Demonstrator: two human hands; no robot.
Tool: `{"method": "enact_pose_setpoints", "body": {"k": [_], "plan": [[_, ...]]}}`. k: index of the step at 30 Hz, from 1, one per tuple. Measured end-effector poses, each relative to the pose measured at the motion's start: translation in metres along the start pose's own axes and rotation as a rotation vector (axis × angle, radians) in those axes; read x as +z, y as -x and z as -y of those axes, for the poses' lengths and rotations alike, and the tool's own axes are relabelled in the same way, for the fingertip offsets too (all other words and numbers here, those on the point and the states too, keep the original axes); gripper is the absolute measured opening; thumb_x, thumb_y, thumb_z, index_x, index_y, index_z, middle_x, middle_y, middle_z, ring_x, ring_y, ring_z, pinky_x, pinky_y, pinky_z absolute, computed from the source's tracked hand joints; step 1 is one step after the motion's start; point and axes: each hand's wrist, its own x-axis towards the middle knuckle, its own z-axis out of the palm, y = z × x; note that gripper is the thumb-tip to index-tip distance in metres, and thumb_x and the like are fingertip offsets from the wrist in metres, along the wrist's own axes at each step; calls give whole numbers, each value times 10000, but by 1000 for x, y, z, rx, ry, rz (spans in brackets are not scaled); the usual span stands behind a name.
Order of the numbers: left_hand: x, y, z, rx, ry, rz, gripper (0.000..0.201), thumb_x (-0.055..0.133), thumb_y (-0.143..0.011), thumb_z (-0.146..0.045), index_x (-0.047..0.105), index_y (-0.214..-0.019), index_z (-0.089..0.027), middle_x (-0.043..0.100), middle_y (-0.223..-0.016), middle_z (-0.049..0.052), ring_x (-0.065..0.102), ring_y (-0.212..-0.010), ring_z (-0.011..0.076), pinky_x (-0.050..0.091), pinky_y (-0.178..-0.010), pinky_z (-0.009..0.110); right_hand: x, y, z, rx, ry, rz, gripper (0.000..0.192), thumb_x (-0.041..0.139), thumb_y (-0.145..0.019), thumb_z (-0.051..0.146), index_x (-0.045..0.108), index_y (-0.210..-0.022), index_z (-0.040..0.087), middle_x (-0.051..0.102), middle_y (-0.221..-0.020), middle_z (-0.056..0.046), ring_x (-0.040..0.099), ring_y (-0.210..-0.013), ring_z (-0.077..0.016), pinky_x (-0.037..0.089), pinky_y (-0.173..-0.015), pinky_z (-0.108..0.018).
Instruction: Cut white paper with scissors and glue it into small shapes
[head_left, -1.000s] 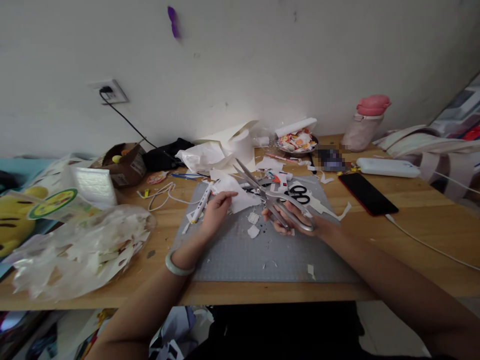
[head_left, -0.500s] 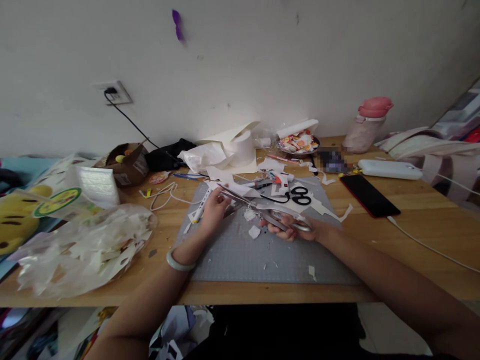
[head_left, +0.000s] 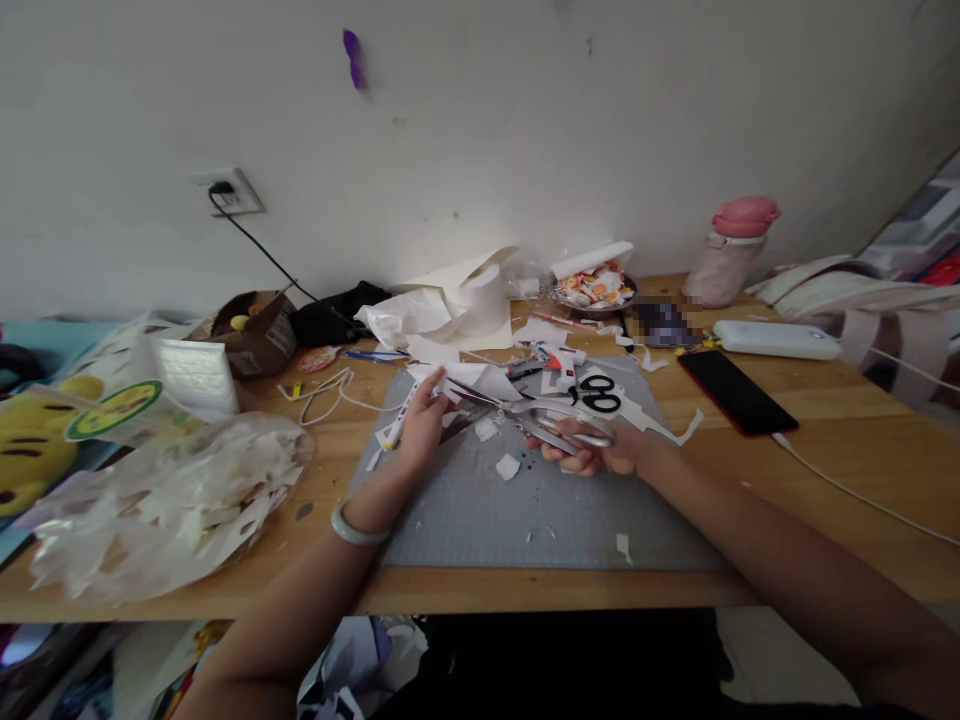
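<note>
The left hand [head_left: 421, 420] pinches a white paper piece [head_left: 472, 380] over the far side of the gray cutting mat [head_left: 525, 510]. The right hand [head_left: 600, 450] is wrapped around the handles of the silver scissors [head_left: 540, 418], and the blades reach left into the paper.

Small white scraps [head_left: 508, 466] lie on the mat between the two hands. Just behind the right hand lie black scissors [head_left: 600, 394] and a white glue gun [head_left: 561, 357]. A white pen [head_left: 397, 420] lies beside the left hand at the mat's edge.

On the wooden table [head_left: 825, 470], a red phone [head_left: 736, 392] lies to the right, well apart from the hands, with a white box [head_left: 776, 338] and a pink bottle [head_left: 731, 250] behind it. A bowl [head_left: 592, 290] near the wall holds bright wrapped sweets. A clear plastic bag [head_left: 165, 500] on the left is full of white paper bits. A small open cardboard box [head_left: 251, 330] sits behind it, with something yellow inside.
</note>
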Motion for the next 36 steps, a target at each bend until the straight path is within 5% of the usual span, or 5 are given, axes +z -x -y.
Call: {"method": "enact_pose_setpoints", "body": {"k": [5, 12, 24, 36], "plan": [[-1, 0, 1, 3, -59, -11, 572, 569, -698, -213, 487, -1260, -153, 564, -751, -17, 550, -626, 103, 462, -633, 230, 4, 4, 5, 48, 38, -55, 339, 621, -764, 340, 593, -977, 78, 444, -700, 29, 252, -422, 14, 182, -343, -91], [-7, -9, 2, 71, -79, -209, 491, 556, -725, -224, 529, -1214, -184, 589, -864, 18, 526, -672, 105, 439, -630, 214, 4, 6, 8, 80, 62, -100, 292, 525, -795, 305, 599, -965, 80, 432, -674, 32, 238, -405, 4, 165, -330, -101], [0, 3, -10, 82, -164, -70, 367, 612, -657, -193, 632, -1023, -167, 483, -626, -33, 453, -556, 104, 378, -518, 209, 1, 2, 6, 58, 82, -56, 338, 564, -754, 334, 585, -985, 88, 416, -636, 56, 197, -395, 4, 130, -327, -114], [-1, 2, -11, 53, -143, -40, 466, 605, -630, -167, 589, -1095, -154, 446, -568, -60, 402, -477, 81, 314, -439, 185, 2, 5, 8, 10, 277, -96, 355, 541, -768, 412, 569, -968, 119, 386, -651, 54, 185, -421, -12, 119, -367, -151]]}}
